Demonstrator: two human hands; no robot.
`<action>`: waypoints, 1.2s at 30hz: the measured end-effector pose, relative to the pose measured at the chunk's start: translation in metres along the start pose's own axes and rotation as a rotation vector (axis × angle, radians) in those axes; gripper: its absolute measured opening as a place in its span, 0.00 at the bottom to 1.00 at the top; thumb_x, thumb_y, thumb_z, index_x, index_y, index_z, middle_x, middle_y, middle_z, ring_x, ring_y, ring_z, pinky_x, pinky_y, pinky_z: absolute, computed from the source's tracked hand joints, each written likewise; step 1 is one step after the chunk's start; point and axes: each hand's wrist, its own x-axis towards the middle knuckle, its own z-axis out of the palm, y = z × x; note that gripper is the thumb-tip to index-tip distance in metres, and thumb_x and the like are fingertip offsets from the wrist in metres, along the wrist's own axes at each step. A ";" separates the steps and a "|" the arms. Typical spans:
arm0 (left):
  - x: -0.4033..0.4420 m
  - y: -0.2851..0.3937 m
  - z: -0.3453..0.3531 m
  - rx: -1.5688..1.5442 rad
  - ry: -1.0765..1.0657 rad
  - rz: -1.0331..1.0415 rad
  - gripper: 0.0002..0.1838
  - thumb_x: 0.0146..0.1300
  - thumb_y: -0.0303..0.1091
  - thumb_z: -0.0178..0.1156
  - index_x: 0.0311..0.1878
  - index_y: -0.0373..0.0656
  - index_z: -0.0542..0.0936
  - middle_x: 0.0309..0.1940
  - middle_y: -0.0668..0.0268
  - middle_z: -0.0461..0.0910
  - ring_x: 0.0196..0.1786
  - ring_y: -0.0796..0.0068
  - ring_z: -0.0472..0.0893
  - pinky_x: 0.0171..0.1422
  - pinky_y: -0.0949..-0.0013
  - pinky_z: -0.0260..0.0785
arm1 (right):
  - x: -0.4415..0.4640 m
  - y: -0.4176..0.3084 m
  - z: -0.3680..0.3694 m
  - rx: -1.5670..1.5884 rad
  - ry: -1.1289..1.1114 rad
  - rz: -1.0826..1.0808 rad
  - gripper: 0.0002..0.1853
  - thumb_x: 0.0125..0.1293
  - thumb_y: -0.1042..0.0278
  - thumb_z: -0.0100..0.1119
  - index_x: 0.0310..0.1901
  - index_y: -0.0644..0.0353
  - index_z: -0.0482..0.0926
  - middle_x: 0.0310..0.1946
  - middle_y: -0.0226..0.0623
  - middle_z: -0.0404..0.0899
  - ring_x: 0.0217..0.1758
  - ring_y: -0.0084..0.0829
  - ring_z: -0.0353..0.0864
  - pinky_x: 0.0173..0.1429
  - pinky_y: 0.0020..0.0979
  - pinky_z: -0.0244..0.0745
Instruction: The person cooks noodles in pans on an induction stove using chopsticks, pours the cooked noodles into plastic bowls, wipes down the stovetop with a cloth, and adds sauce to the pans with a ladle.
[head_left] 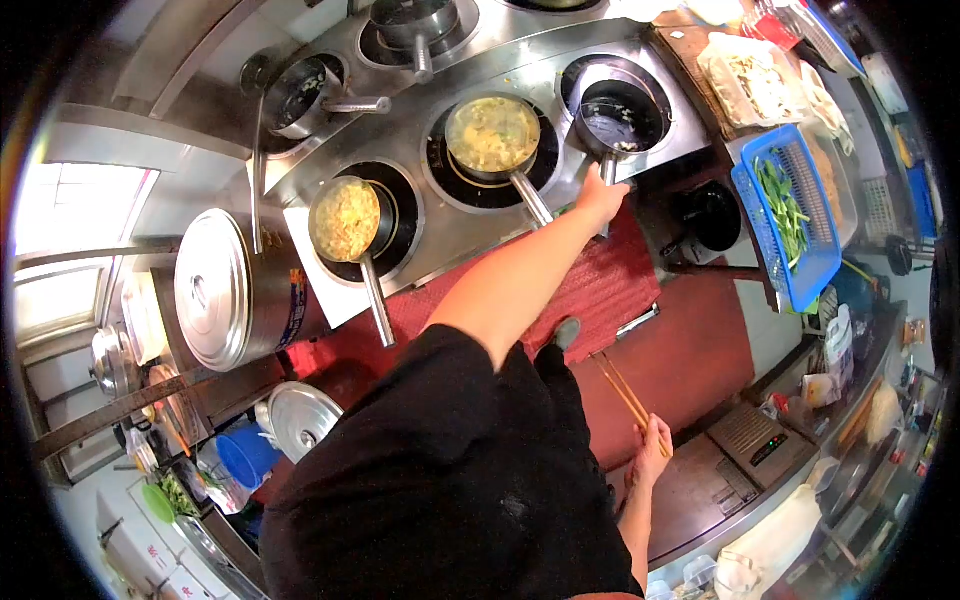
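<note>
My left hand (pixel 601 197) is closed around the handle of a dark pan (pixel 622 118) on the right front burner. A few pale bits lie on that pan's bottom. Down at my right side, my right hand (pixel 652 448) grips a pair of long wooden chopsticks (pixel 622 392), their tips pointing away from the body. Left of the held pan, a second pan (pixel 493 134) contains yellowish soupy food. Farther left, a third pan (pixel 345 219) holds yellow food, its handle pointing toward me.
Pots (pixel 303 97) stand on the rear burners. A large lidded stockpot (pixel 212 290) is at the left. On the right are a blue basket (pixel 818 262) of green vegetables and a tray (pixel 712 72) of pale pieces. Red matting (pixel 670 350) covers the floor.
</note>
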 end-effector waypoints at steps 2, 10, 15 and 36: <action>0.001 -0.010 -0.018 0.073 0.115 0.404 0.35 0.56 0.38 0.65 0.67 0.38 0.67 0.61 0.49 0.72 0.63 0.54 0.74 0.67 0.57 0.65 | 0.025 0.006 0.011 -0.023 -0.181 -0.051 0.13 0.72 0.65 0.59 0.50 0.66 0.79 0.44 0.35 0.81 0.42 0.24 0.82 0.49 0.28 0.82; -0.055 -0.079 -0.087 0.072 0.489 0.167 0.30 0.58 0.35 0.63 0.63 0.36 0.68 0.57 0.49 0.74 0.60 0.48 0.73 0.68 0.53 0.63 | 0.140 0.015 0.131 -0.173 -0.462 0.046 0.19 0.75 0.55 0.53 0.50 0.65 0.81 0.42 0.34 0.82 0.42 0.25 0.82 0.46 0.27 0.79; -0.033 -0.086 -0.076 -0.899 -0.113 -0.535 0.17 0.64 0.38 0.63 0.52 0.45 0.72 0.36 0.58 0.82 0.40 0.58 0.83 0.47 0.53 0.78 | 0.207 0.042 0.210 -0.368 -0.626 -0.133 0.22 0.73 0.51 0.55 0.48 0.67 0.81 0.40 0.36 0.83 0.44 0.27 0.81 0.49 0.29 0.74; -0.027 -0.093 -0.078 -1.075 -0.211 -0.546 0.21 0.70 0.36 0.50 0.65 0.46 0.71 0.23 0.69 0.68 0.21 0.77 0.67 0.28 0.71 0.66 | 0.303 0.127 0.420 0.385 -0.485 0.638 0.18 0.67 0.75 0.45 0.57 0.48 0.73 0.37 0.30 0.72 0.39 0.28 0.72 0.38 0.36 0.76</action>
